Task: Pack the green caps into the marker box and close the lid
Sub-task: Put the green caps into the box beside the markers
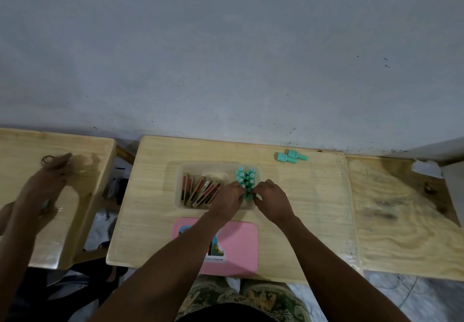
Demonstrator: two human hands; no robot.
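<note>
A clear plastic box (181, 171) sits in the middle of the wooden table. Several green caps (246, 177) stand upright in rows in its right half. Both my hands reach into the box at the near end of these rows. My left hand (227, 197) and my right hand (272, 200) each pinch green caps there with curled fingers. Three more green caps (291, 157) lie loose on the table beyond the box to the right. The pink lid (241, 246) lies flat near the front edge, partly under my left forearm.
Brown and red flat packs (200, 191) lean in the box's left half. Another person's hand (47, 178) moves over a second table (25, 151) at left. A plywood board (401, 208) lies at right. The wall (226, 58) runs close behind the tables.
</note>
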